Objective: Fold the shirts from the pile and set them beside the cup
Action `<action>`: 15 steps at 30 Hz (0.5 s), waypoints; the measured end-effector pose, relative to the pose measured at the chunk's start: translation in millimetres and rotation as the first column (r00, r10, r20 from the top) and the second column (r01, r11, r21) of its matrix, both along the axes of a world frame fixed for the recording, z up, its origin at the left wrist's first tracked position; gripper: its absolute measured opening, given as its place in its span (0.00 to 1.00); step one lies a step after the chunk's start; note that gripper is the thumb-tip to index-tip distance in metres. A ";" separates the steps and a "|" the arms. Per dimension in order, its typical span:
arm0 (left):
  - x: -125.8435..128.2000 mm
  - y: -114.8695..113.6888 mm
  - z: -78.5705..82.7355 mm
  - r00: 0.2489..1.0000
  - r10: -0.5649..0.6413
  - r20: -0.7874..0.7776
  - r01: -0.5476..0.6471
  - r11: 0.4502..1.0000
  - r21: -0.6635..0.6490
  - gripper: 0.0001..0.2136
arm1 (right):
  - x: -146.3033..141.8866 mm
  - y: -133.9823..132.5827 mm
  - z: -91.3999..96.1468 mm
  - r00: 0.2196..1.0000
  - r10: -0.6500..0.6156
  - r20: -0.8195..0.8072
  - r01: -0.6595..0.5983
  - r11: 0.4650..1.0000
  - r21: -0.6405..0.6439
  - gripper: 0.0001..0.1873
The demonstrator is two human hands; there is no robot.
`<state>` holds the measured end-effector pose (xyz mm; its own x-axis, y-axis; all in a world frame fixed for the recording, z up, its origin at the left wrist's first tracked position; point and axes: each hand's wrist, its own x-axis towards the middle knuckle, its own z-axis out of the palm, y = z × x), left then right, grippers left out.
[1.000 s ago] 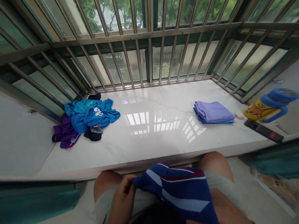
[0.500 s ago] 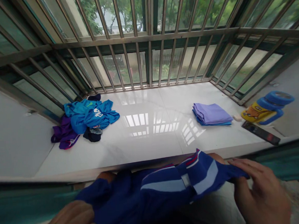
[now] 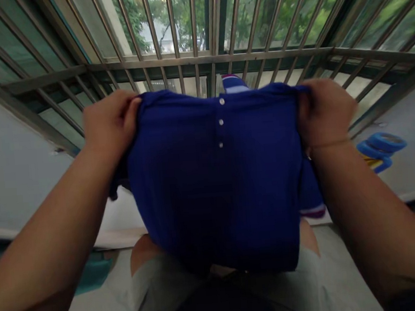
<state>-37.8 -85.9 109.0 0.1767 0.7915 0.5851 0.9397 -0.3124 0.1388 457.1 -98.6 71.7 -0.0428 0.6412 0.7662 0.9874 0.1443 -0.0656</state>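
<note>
A dark blue polo shirt (image 3: 216, 183) hangs spread out in front of me, with several white buttons down its upper middle. My left hand (image 3: 110, 117) is closed on its upper left shoulder. On the other side my right hand (image 3: 327, 109), slightly blurred, grips the upper right shoulder. Part of the striped collar (image 3: 234, 83) sticks up behind the top edge. One sleeve with a red and white hem (image 3: 311, 191) dangles below my right hand. The lower edge of the shirt hangs over my lap.
Behind the shirt is a white window ledge (image 3: 115, 214), mostly covered from view. A blue and yellow bottle (image 3: 380, 145) stands at its right end. Metal window bars (image 3: 193, 33) rise at the back and both sides. My knees are below.
Both hands have risen and lifted the shirt from a bunched heap near my lap to hang stretched between them. It now hides the clothes pile and the folded stack.
</note>
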 end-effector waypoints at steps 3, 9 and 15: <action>13.7 66.9 12.5 0.981 -0.011 -0.194 0.008 1.000 -0.017 0.52 | -39.8 56.4 56.2 0.999 0.029 0.045 -0.024 0.994 -0.103 0.33; 18.0 46.1 -65.7 0.995 -0.066 0.070 0.071 0.995 -0.074 0.23 | -77.1 11.1 -14.2 0.970 0.218 -0.108 -0.230 0.967 -0.106 0.19; -48.3 -117.2 -236.1 0.894 0.291 0.341 0.048 0.693 -0.719 0.27 | -61.4 -159.3 -216.0 0.826 -0.030 -0.563 -0.429 0.614 -0.662 0.20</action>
<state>-86.1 -203.1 -127.1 -0.0647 0.9859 -0.1546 0.7631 0.1487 0.6289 395.7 -257.9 -144.3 -0.0308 0.9993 -0.0219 0.7297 0.0075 -0.6838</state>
